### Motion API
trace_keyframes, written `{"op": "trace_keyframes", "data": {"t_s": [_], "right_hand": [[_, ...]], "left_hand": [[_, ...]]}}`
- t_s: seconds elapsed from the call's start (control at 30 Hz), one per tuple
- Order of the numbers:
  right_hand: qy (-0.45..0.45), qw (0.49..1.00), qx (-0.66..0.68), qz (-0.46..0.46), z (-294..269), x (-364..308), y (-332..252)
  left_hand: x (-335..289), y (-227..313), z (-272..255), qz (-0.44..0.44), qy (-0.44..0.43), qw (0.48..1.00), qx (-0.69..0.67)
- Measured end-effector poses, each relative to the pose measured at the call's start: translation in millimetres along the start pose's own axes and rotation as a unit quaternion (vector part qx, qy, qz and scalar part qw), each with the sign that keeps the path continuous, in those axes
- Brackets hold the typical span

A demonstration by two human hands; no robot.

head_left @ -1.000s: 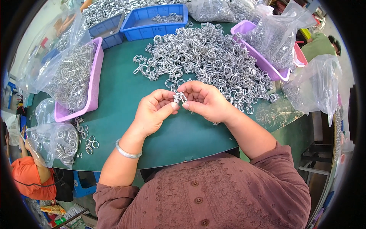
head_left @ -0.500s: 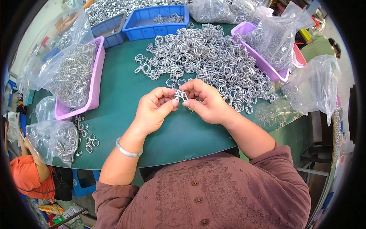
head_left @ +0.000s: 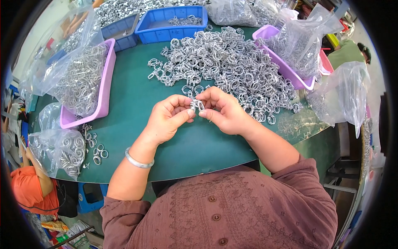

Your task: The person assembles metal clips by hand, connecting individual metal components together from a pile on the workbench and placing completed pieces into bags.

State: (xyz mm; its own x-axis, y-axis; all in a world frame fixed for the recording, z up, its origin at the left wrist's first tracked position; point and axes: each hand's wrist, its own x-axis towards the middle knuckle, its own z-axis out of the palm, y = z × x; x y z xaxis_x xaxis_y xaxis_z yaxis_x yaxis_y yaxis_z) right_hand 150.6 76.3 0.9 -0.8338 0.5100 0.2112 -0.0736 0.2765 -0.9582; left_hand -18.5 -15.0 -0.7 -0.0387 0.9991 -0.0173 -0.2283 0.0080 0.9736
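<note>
Between my two hands is a small silver metal ring piece, raised just above the green tabletop. My left hand pinches its left side with thumb and forefinger, the other fingers curled behind. Its right side sits in the closed fingertips of my right hand. The fingers hide part of the piece. Just beyond my hands spreads a large heap of similar silver ring pieces, with a few loose ones at its near edge.
A purple basket with a plastic bag of ring pieces stands on the left, another purple basket on the right. Blue trays line the back. A bag of spiral parts and loose rings lie near left. Someone in orange is at far left.
The metal piece has turned slightly between my fingertips. Both hands stay in nearly the same place, and the whole view has shifted very little.
</note>
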Motion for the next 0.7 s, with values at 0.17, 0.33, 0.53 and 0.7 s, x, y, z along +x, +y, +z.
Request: {"op": "trace_keyframes", "data": {"t_s": [0.17, 0.33, 0.53, 0.7], "right_hand": [[-0.011, 0.988, 0.149, 0.046, -0.3, 0.4, -0.7], [-0.010, 0.989, 0.141, 0.035, -1.4, 0.7, -1.5], [-0.018, 0.974, 0.215, 0.073, -1.7, 3.8, -0.5], [0.037, 0.996, 0.085, 0.013, 0.1, -2.0, 3.7]], "left_hand": [[-1.5, -0.2, 1.5, -0.007, 0.000, 1.000, -0.007], [1.3, -0.1, 2.0, -0.023, -0.001, 1.000, -0.018], [-0.2, -5.5, 3.7, 0.002, 0.037, 0.999, -0.027], [4.3, -7.2, 4.7, -0.007, 0.012, 1.000, 0.010]]}}
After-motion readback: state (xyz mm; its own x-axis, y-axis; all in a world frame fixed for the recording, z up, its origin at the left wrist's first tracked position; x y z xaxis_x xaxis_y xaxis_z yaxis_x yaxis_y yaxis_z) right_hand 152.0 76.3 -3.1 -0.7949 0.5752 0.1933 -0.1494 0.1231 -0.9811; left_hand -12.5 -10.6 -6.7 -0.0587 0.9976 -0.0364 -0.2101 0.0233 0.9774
